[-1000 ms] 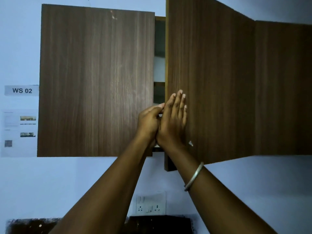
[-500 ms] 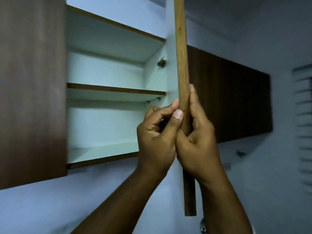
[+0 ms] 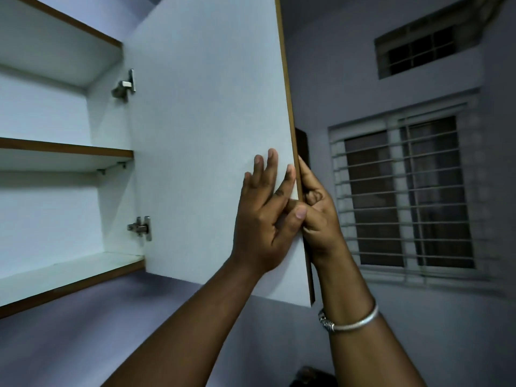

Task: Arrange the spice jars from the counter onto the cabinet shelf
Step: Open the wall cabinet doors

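**A:** The fingers (image 3: 272, 166) of the left hand (image 3: 262, 227) lie straight and spread, flat against the white inner face of the cabinet door (image 3: 209, 121), grasping nothing; the right hand (image 3: 318, 219) has its fingers curled round the door's brown free edge, gripping it.

**B:** And the spice jars?

**A:** No jar anywhere in the frame, and no bench either; there is only a dark shape at the bottom edge, right of centre, too dim to name; I judge the jars sit below the view, so a hand must leave the door and drop to fetch one.

**B:** Where would it go then?

**A:** Into the open cabinet at the left of the frame; the middle shelf (image 3: 64, 148) sits at mid-left and the bottom shelf (image 3: 69, 272) at lower left; each runs its long axis left to right across the picture, brown front edge toward the person.

**B:** Which hand is nearer?

**A:** The left; it is on the shelf side of the door, with only the lower hinge (image 3: 141, 227) and a stretch of white panel between it and the opening; the right is at the door's outer edge, toward the barred window (image 3: 405, 196), with the door between it and the shelves.

**B:** How far along, would you say?

**A:** Barely begun, by my reckoning; the door stands wide and neither hand carries a jar; if the door swings back once let go, it could block the reach.
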{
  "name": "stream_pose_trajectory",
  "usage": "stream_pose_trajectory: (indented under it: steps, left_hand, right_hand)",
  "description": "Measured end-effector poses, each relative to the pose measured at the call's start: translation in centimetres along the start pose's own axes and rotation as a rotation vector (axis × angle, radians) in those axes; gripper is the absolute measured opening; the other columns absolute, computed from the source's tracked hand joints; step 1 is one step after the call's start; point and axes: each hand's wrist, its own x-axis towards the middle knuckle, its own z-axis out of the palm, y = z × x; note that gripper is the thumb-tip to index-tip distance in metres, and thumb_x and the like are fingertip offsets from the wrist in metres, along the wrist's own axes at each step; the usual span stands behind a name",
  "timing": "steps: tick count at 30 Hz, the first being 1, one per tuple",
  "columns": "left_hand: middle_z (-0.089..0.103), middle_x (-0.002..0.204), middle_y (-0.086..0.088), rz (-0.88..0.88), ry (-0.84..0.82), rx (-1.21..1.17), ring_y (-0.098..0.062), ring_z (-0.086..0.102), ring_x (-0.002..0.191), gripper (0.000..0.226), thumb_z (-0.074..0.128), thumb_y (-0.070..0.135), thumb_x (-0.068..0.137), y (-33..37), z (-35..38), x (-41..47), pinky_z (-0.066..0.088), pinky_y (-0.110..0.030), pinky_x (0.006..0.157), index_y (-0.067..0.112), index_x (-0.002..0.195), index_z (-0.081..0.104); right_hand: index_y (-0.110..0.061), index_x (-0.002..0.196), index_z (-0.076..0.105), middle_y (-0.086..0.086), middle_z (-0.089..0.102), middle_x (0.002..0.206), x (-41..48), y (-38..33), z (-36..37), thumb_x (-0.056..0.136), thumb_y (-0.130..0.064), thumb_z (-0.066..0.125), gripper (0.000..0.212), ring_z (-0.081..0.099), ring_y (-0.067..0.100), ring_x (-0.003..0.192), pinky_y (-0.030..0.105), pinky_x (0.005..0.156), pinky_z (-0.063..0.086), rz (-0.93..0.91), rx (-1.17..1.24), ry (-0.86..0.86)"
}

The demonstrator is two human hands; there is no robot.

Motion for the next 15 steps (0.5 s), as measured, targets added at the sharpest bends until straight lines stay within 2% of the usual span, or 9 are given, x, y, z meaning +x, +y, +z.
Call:
stream_pose_trajectory:
  steps: [3, 7, 9, 12, 15]
  left_hand:
    - [0.023, 0.169, -0.02, 0.005, -0.006, 0.069, -0.035, 0.014, 0.16, 0.064, 0.032, 0.051, 0.108, -0.8, 2.6, 0.4, 0.019, -0.058, 0.127, 0.01, 0.157, 0.038]
    - [0.023, 0.169, -0.019, 0.016, -0.004, 0.131, -0.035, 0.014, 0.16, 0.067, 0.034, 0.052, 0.106, -1.6, 4.6, 0.6, 0.017, -0.055, 0.128, 0.009, 0.157, 0.039]
    - [0.023, 0.169, -0.02, 0.023, -0.003, 0.147, -0.035, 0.014, 0.16, 0.068, 0.033, 0.053, 0.106, -1.9, 5.1, 0.6, 0.016, -0.054, 0.128, 0.009, 0.157, 0.039]
    - [0.023, 0.169, -0.02, 0.034, 0.005, 0.16, -0.036, 0.014, 0.16, 0.069, 0.031, 0.055, 0.106, -2.1, 5.3, 0.6, 0.016, -0.054, 0.129, 0.009, 0.157, 0.038]
    - [0.024, 0.169, -0.021, 0.036, 0.002, 0.16, -0.036, 0.014, 0.16, 0.068, 0.034, 0.052, 0.106, -2.2, 5.3, 0.5, 0.016, -0.054, 0.129, 0.007, 0.157, 0.039]
  right_hand:
    - [-0.033, 0.143, 0.05, -0.007, 0.062, 0.143, 0.8, 1.1, -1.9, 0.091, 0.014, 0.052, 0.071, 0.059, 0.02, 0.133, 0.025, 0.097, 0.054, 0.081, 0.006, 0.056]
    - [-0.036, 0.135, 0.056, -0.011, 0.066, 0.137, 1.4, 2.3, -3.5, 0.083, 0.002, 0.064, 0.065, 0.066, 0.014, 0.124, 0.021, 0.089, 0.056, 0.104, -0.03, 0.075]
    - [-0.034, 0.136, 0.054, -0.014, 0.067, 0.135, 1.7, 3.0, -4.0, 0.083, 0.003, 0.062, 0.065, 0.068, 0.01, 0.12, 0.019, 0.087, 0.056, 0.113, -0.028, 0.057]
    - [-0.033, 0.136, 0.051, -0.019, 0.066, 0.134, 2.0, 3.6, -4.3, 0.085, 0.014, 0.052, 0.069, 0.067, 0.009, 0.121, 0.017, 0.086, 0.056, 0.114, -0.016, 0.044]
    - [-0.034, 0.135, 0.054, -0.021, 0.065, 0.135, 2.0, 3.9, -4.4, 0.084, 0.011, 0.055, 0.068, 0.066, 0.007, 0.122, 0.017, 0.087, 0.055, 0.096, -0.023, 0.034]
